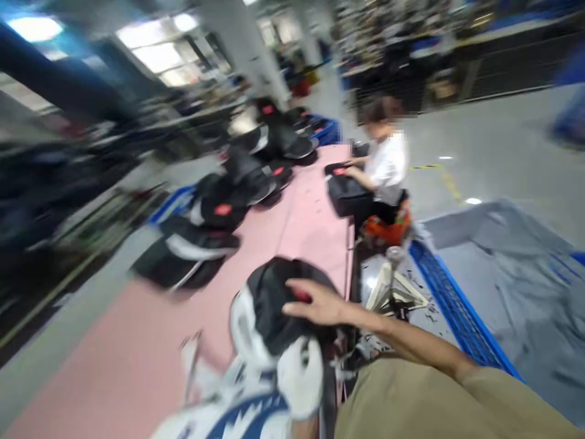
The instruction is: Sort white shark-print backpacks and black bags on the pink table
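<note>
A black fabric piece with pale trim (pixel 274 305), apparently a bag, lies at the near edge of the pink table. My bare right hand (pixel 317 303) reaches in from the right and rests on top of it, fingers stretched out and apart. Part of a red patch shows under that palm. My left hand (pixel 300 378), in a white glove, is low in the view against the bag's near side; motion smears its fingers. White cloth or plastic with blue print (pixel 247 414) lies beside the glove.
Several black bags with red labels (pixel 222 209) line the left side of the pink table (pixel 105 360). A seated co-worker (pixel 388 161) handles another black bag (pixel 347 192) farther along. On the right are a blue crate (pixel 450 299), grey cloth (pixel 512 268) and a metal stand (pixel 393 286).
</note>
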### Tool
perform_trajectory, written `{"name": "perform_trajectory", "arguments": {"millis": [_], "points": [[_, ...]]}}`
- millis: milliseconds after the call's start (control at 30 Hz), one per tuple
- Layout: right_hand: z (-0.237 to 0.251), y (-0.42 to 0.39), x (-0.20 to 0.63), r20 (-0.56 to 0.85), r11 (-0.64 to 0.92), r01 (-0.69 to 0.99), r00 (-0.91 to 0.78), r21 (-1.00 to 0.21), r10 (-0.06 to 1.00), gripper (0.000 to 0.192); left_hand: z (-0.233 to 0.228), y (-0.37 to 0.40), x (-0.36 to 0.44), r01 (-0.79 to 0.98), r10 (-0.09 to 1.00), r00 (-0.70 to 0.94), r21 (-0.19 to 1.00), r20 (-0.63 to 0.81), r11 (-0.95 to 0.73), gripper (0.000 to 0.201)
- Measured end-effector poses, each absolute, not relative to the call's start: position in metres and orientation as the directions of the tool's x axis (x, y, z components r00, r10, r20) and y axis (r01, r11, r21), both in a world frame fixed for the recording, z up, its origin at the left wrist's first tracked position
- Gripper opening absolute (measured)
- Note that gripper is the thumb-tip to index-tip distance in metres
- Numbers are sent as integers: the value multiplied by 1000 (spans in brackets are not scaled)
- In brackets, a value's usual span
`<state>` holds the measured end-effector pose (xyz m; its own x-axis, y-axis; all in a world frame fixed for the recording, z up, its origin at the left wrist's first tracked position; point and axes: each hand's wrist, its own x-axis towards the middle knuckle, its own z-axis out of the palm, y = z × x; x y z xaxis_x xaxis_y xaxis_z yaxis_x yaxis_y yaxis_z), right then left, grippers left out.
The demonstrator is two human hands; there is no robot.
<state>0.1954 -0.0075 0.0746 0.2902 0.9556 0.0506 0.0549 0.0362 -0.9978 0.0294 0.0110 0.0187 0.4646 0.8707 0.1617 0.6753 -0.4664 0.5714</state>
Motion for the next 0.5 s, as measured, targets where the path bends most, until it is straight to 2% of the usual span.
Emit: {"name": "perform_trajectory", "arguments": {"millis": [67,133,233,300,367,400,433,500], "points": [[82,4,187,46,3,152,280,-988,959,100,15,-2,4,724,875,409,493,258,-483,25],[82,13,177,32,-52,252,317,-966,948,101,13,-8,1,686,835,459,476,303,-550,18],[78,16,169,61,-111,443,357,-889,932,91,15,-13,2,542,804,416,594,424,-594,21],[78,15,174,106,-120,569,349,-814,931,85,19,-18,-2,511,836,226,670,499,-538,20],[80,14,183,124,-137,658,334,-741,934,81,24,-18,-7,530,890,-41,765,453,-365,24],[82,15,189,119,-152,690,329,-708,937,80,28,-14,-9,531,912,-147,809,382,-253,33],[84,15,193,110,-169,717,325,-677,939,79,32,-7,-10,522,934,-214,842,288,-140,48],[88,15,200,111,-178,760,312,-625,944,77,43,12,-8,507,976,-197,861,88,25,74]]}}
